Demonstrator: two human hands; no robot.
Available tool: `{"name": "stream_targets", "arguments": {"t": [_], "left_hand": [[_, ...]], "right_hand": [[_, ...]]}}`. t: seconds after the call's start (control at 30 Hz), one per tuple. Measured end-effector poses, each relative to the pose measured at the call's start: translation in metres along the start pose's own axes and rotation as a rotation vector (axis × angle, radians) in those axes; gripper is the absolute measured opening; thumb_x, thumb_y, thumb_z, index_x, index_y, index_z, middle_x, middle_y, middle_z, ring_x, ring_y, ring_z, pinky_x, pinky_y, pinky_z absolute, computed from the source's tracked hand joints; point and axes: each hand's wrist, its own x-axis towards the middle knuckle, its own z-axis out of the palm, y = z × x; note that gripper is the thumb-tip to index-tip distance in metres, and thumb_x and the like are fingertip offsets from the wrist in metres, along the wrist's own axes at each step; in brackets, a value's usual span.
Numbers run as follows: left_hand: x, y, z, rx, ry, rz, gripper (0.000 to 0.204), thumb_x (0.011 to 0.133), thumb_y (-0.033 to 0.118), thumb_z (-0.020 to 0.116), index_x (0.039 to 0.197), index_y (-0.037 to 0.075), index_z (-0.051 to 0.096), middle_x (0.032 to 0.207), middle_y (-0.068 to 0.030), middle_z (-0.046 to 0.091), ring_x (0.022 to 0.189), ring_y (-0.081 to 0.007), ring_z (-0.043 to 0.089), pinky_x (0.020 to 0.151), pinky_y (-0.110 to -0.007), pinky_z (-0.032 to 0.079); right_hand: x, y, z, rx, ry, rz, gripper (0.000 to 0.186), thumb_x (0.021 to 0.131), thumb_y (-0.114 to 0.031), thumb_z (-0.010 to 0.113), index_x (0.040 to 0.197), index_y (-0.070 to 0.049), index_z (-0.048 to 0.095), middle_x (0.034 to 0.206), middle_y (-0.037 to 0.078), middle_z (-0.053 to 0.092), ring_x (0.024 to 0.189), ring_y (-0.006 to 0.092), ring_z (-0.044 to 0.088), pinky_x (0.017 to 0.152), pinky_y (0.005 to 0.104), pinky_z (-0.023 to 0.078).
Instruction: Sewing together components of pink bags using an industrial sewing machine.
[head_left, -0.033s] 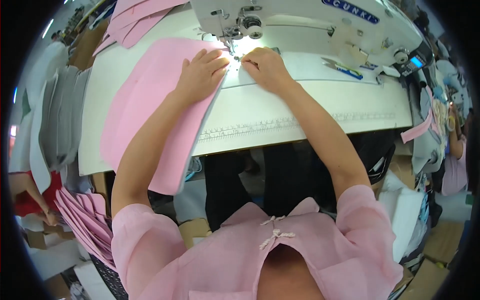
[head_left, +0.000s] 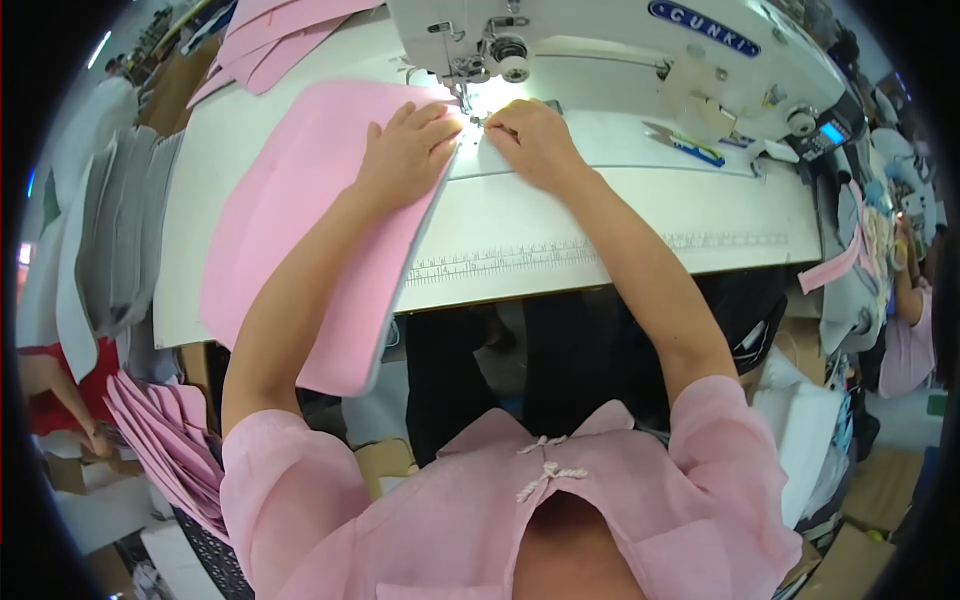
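Observation:
A large pink fabric panel [head_left: 270, 200] with a grey edge lies on the white sewing table [head_left: 500, 220], its near end hanging over the front edge. My left hand [head_left: 408, 155] rests flat on it, fingers spread, close to the lit needle area. Just right of the presser foot [head_left: 462, 98] of the sewing machine [head_left: 590, 30], my right hand [head_left: 540, 145] is closed in a pinch. What those fingers hold, if anything, is too small to make out. Glare blurs the panel's edge at the needle.
Blue-handled snips [head_left: 697, 150] lie on the table at the right, below the machine arm. More pink pieces [head_left: 265, 50] sit at the far left. Grey panels [head_left: 120, 230] hang at the left, above a pink stack [head_left: 170, 440]. Other people are at both sides.

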Motion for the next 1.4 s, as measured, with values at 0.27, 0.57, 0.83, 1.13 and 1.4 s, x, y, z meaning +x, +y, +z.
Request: {"name": "stream_targets", "arguments": {"t": [0.27, 0.57, 0.83, 1.13, 1.4], "left_hand": [[-0.002, 0.029, 0.023, 0.166, 0.182, -0.259, 0.021, 0.084, 0.026, 0.043, 0.098, 0.014, 0.053, 0.118, -0.0006, 0.045, 0.109, -0.0272, 0.039, 0.079, -0.06, 0.029], [-0.005, 0.012, 0.02, -0.048, 0.178, -0.25, 0.017, 0.079, 0.017, 0.048, 0.093, 0.01, 0.054, 0.106, -0.0028, 0.049, 0.101, -0.0264, 0.042, 0.078, -0.065, 0.026], [-0.036, 0.005, 0.003, -0.283, 0.234, 0.031, 0.018, 0.076, 0.014, 0.053, 0.089, 0.001, 0.055, 0.098, -0.0116, 0.055, 0.089, -0.0284, 0.054, 0.077, -0.03, 0.043], [-0.058, 0.054, -0.028, -0.041, -0.055, -0.175, 0.033, 0.073, 0.034, 0.056, 0.078, 0.001, 0.058, 0.082, -0.0148, 0.055, 0.069, -0.0267, 0.052, 0.065, -0.034, 0.042], [-0.048, 0.048, -0.041, -0.358, -0.294, -0.353, 0.02, 0.077, 0.016, 0.053, 0.067, -0.001, 0.052, 0.056, 0.0014, 0.042, 0.053, -0.0078, 0.036, 0.05, -0.023, 0.033]], "right_hand": [[-0.001, 0.0, 0.004, 0.005, 0.056, -0.018, 0.012, 0.072, -0.012, 0.052, 0.071, -0.005, 0.061, 0.073, 0.008, 0.059, 0.071, 0.0262, 0.053, 0.065, 0.034, 0.043], [-0.033, -0.038, -0.022, -0.149, -0.277, -0.22, 0.019, 0.075, -0.02, 0.058, 0.09, -0.008, 0.061, 0.091, 0.006, 0.058, 0.084, 0.0228, 0.05, 0.076, 0.0314, 0.042], [-0.067, -0.07, -0.031, -0.164, -0.273, -0.249, 0.032, 0.074, -0.028, 0.059, 0.098, -0.008, 0.056, 0.097, 0.008, 0.052, 0.087, 0.0232, 0.046, 0.077, 0.0323, 0.04], [-0.086, -0.088, -0.028, -0.081, -0.198, -0.217, 0.047, 0.071, -0.033, 0.061, 0.104, -0.001, 0.052, 0.096, 0.009, 0.051, 0.088, 0.0246, 0.046, 0.08, 0.0341, 0.038], [-0.086, -0.085, -0.028, -0.066, -0.175, -0.275, 0.031, 0.073, -0.021, 0.06, 0.098, -0.004, 0.057, 0.09, 0.008, 0.056, 0.085, 0.022, 0.051, 0.077, 0.0304, 0.042]]}}
